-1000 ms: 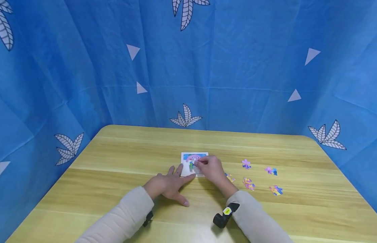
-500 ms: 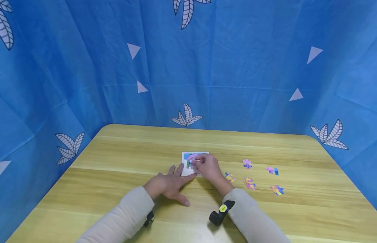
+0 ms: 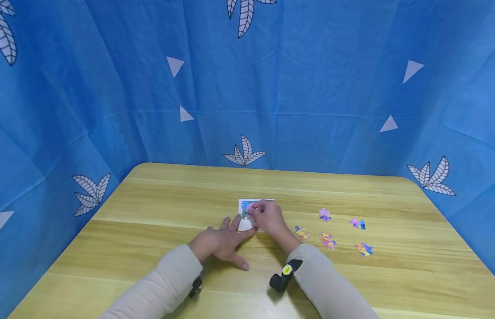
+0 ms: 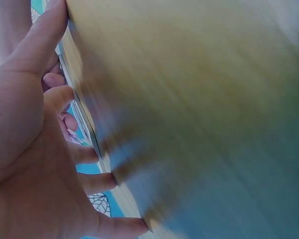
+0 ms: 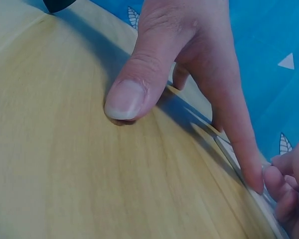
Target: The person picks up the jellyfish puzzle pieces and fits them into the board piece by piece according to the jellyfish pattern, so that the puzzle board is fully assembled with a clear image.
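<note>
A small white-bordered jigsaw board point(image 3: 243, 226) lies flat near the middle of the table, part of its picture showing blue, pink and green. My left hand point(image 3: 222, 244) rests with fingers spread at its left and front edges, thumb on the wood. Over the board's middle, my right hand point(image 3: 271, 218) has its thumb and index finger pinched on a jigsaw piece point(image 3: 249, 211), mostly covered by the fingertips. From the right wrist view, the left index finger point(image 5: 244, 154) presses at the board's edge, beside the curled right fingers point(image 5: 284, 189).
Several loose jigsaw pieces lie right of the board, among them a pink and purple one point(image 3: 325, 215), a pink and blue one point(image 3: 357, 223) and a yellow one point(image 3: 364, 249). A blue patterned curtain point(image 3: 311, 88) hangs behind the wooden table point(image 3: 171, 204).
My right hand has shifted slightly left over the board, its fingertips now lower on the picture with the jigsaw piece. The left hand has stayed in place.
</note>
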Demonstrator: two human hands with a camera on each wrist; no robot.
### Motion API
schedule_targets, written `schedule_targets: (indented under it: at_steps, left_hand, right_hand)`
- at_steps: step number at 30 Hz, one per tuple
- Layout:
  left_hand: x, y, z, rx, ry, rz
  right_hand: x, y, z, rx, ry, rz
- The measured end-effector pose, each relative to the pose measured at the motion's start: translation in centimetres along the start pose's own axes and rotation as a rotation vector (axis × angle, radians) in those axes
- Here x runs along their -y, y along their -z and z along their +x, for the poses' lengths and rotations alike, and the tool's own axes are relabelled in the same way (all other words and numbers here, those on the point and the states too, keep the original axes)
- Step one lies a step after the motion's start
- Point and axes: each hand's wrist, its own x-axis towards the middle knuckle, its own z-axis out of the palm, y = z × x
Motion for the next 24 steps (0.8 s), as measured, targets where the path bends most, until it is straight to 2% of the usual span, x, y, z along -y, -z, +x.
schedule_targets:
  at_steps: [18,24]
  left_hand:
    - [-0.15,0.10,-0.19,-0.003,0.000,0.013]
    - [-0.12,0.03,-0.13,0.000,0.001,0.009]
  right_hand:
    - [0.34,-0.25,0.08,-0.014,0.004,-0.094]
    - [0.21,-0.35,0.19,-0.033,-0.024,-0.070]
